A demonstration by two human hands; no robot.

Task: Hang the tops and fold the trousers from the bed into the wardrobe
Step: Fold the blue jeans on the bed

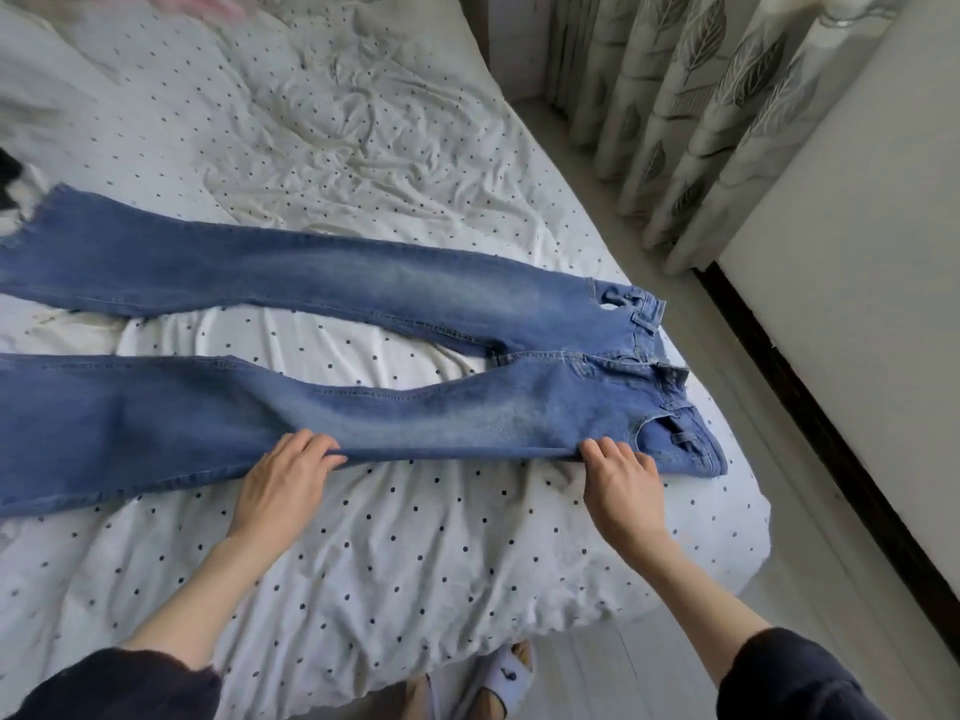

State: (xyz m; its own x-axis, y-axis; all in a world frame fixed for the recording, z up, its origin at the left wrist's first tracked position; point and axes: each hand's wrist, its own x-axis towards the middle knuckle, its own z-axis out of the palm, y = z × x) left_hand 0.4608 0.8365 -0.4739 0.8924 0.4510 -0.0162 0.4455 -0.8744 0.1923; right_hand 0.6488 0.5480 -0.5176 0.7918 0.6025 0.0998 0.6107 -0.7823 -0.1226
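A pair of blue jeans [322, 283] lies spread flat across the bed, waistband at the right, both legs running off to the left. My left hand [283, 480] pinches the near edge of the near leg around the thigh. My right hand [618, 483] pinches the same edge close to the hip, beside the pocket. Both hands hold the denim edge just off the sheet.
The bed [415, 553] has a white sheet with small dark dots, crumpled at the back. A pink garment [197, 2] and a black-and-white item [10, 184] lie at the left edge. Leaf-patterned curtains [691, 111] and a white wall stand to the right, across a narrow floor strip.
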